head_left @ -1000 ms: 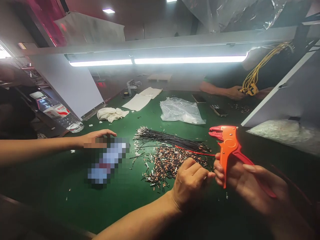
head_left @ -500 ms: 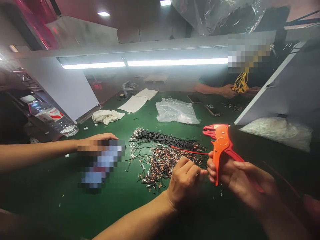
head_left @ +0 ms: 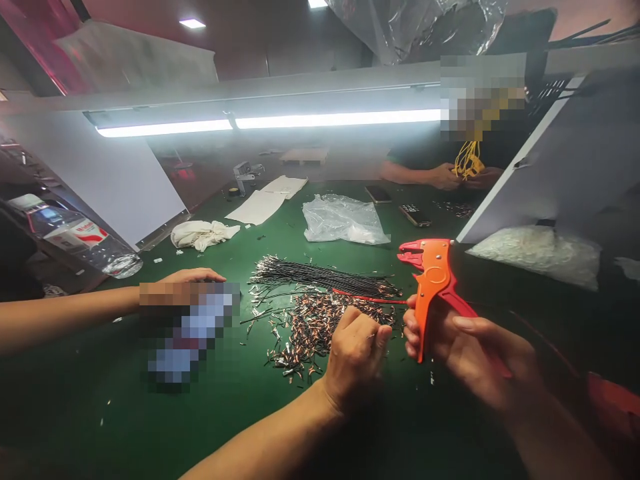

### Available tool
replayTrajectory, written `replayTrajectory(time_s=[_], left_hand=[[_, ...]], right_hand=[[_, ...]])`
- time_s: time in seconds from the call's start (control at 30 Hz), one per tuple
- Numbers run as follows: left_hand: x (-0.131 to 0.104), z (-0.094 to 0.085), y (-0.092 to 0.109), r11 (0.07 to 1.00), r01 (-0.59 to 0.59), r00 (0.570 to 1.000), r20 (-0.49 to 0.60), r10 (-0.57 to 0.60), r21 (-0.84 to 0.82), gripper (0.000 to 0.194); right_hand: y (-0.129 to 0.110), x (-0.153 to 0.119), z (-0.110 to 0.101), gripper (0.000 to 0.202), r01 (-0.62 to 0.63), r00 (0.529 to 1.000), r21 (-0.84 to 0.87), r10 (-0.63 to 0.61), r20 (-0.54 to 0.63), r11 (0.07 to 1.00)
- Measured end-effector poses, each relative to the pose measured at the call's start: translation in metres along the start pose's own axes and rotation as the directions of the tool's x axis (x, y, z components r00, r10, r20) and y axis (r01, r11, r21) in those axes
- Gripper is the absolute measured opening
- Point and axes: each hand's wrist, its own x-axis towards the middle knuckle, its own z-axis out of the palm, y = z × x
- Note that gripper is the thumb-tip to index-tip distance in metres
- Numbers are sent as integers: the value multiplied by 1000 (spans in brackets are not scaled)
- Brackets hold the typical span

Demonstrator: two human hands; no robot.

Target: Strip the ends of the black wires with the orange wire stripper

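My right hand (head_left: 480, 353) grips an orange and red wire stripper (head_left: 433, 273) around its handles, jaws pointing up and left. To its left, my left hand (head_left: 355, 353) is closed with curled fingers in front of a pile of cut wire scraps (head_left: 310, 327); whatever it may hold is hidden. Behind the pile lies a bundle of black wires (head_left: 325, 275), with bare or metal-tipped ends. A red wire (head_left: 367, 297) runs between the bundle and the scraps towards the stripper and my right fingers.
At left, another person's hand (head_left: 187, 283) is at a blurred-out phone (head_left: 195, 340). A plastic bag (head_left: 345, 220), papers (head_left: 265, 200), a white cloth (head_left: 203, 233) and a bottle (head_left: 80, 237) lie farther off. Across the table a person's hands (head_left: 447, 177) handle yellow cords (head_left: 467, 160).
The view has shifted a little, so the scene sits farther left. My left hand has drawn slightly away from the stripper, and its thumb is more raised. My right hand keeps its grip.
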Motion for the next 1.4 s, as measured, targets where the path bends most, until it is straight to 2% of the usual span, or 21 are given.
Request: replayTrajectory(time_s=[0.17, 0.33, 0.43, 0.63, 0.83, 1.03, 1.3, 1.4], left_hand=[[0, -2, 0, 998, 67, 998, -6, -67, -16, 32], [3, -7, 0, 988, 145, 989, -7, -145, -54, 31], [6, -9, 0, 975, 201, 979, -21, -204, -95, 32], [7, -5, -4, 956, 220, 974, -12, -227, -195, 30], [6, -4, -9, 947, 243, 966, -39, -256, -212, 27], [8, -4, -10, 947, 254, 963, -34, -266, -198, 25], [19, -17, -17, 948, 258, 940, -180, -291, -186, 26], [20, -19, -17, 946, 244, 933, -215, -289, -212, 30]], right_hand=[[-2, 0, -1, 35, 39, 999, -16, -39, -35, 999], [2, 2, 0, 33, 42, 995, -99, -32, 94, 994], [7, 3, 3, 30, 70, 987, -80, -58, 153, 994], [10, 8, 3, 31, 85, 984, -75, -72, 164, 994], [7, 7, 0, 36, 14, 959, -67, 6, 284, 998], [4, 6, -6, 38, -7, 939, -62, 28, 343, 998], [-4, 3, -28, 57, -111, 904, -184, 176, 389, 977], [1, 6, -33, 54, -160, 896, -203, 229, 381, 966]])
